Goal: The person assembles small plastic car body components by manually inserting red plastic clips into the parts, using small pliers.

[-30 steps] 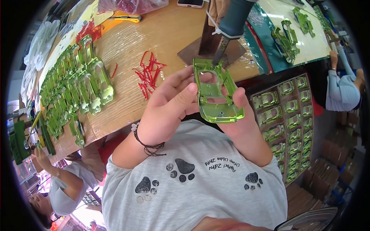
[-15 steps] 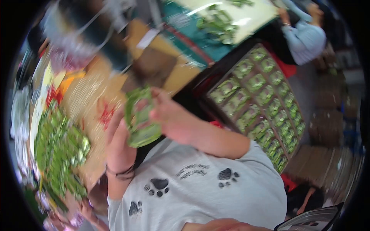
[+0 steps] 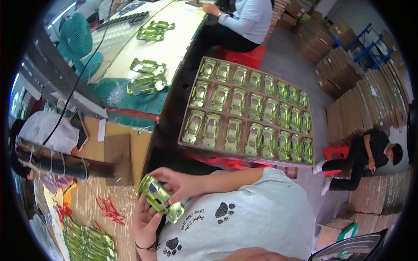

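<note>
A shiny green toy car body shell (image 3: 160,196) with window openings is held between my two hands, in front of my shirt. My left hand (image 3: 146,219) grips it from the left and below, with the thumb against its lower end. My right hand (image 3: 182,186) has its fingers closed on the shell's right side. To the left of my hands, a heap of similar green shells (image 3: 89,243) lies on the workbench (image 3: 82,202). Thin red strips (image 3: 111,211) lie on the bench between the heap and my hands.
Beyond my right arm stands a wide divided box (image 3: 246,157) with rows of green shells. A dark bar with cable ties (image 3: 56,161) juts over the bench. Farther off are a green fan (image 3: 77,37), two people, red stools (image 3: 244,54) and cardboard stacks (image 3: 365,102).
My view has swung right, bringing the divided box nearer the middle. The shell, still in both hands, appears lower in the picture and tilted differently.
</note>
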`<act>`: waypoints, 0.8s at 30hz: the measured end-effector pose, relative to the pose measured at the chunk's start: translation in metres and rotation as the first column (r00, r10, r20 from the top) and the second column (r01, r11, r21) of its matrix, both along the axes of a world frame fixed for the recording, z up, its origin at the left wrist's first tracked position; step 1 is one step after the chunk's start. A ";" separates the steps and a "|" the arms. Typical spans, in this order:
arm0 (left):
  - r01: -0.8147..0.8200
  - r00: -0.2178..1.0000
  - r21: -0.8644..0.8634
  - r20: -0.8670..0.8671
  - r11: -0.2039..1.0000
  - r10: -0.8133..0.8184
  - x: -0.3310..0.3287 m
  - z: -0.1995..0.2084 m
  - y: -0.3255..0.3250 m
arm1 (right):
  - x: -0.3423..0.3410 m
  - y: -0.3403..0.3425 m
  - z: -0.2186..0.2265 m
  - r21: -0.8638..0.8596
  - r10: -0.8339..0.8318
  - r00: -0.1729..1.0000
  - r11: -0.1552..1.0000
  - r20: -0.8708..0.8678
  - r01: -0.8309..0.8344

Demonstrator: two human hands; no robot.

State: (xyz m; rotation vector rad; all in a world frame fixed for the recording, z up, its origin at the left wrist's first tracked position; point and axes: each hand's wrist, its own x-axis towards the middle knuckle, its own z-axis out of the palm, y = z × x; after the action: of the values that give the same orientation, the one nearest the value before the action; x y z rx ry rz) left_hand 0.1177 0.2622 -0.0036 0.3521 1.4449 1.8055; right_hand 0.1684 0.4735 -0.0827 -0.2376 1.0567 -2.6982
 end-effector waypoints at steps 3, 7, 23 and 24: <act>0.035 0.999 -0.117 0.014 0.993 -0.034 0.002 0.013 -0.023 | 0.001 0.012 -0.004 -0.001 -0.221 0.975 0.975 0.000 0.221; 0.251 0.519 0.095 -0.853 0.963 -0.051 -0.005 0.055 -0.052 | -0.027 0.055 0.011 -0.187 -0.433 0.901 0.882 0.034 0.432; 0.106 0.016 0.563 -0.825 0.820 0.564 0.034 0.113 -0.096 | -0.151 0.175 0.043 0.673 -0.244 0.631 -0.358 -0.736 0.647; 0.119 -0.016 0.586 -0.806 0.801 0.592 0.034 0.115 -0.095 | -0.158 0.173 0.044 0.524 -0.152 0.539 -0.549 -0.829 0.651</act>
State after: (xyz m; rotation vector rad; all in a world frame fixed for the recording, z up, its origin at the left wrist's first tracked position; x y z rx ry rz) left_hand 0.1520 0.1677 0.1116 2.2767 1.8984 2.3047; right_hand 0.0100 0.6469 -0.0391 0.2623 3.8029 -0.7357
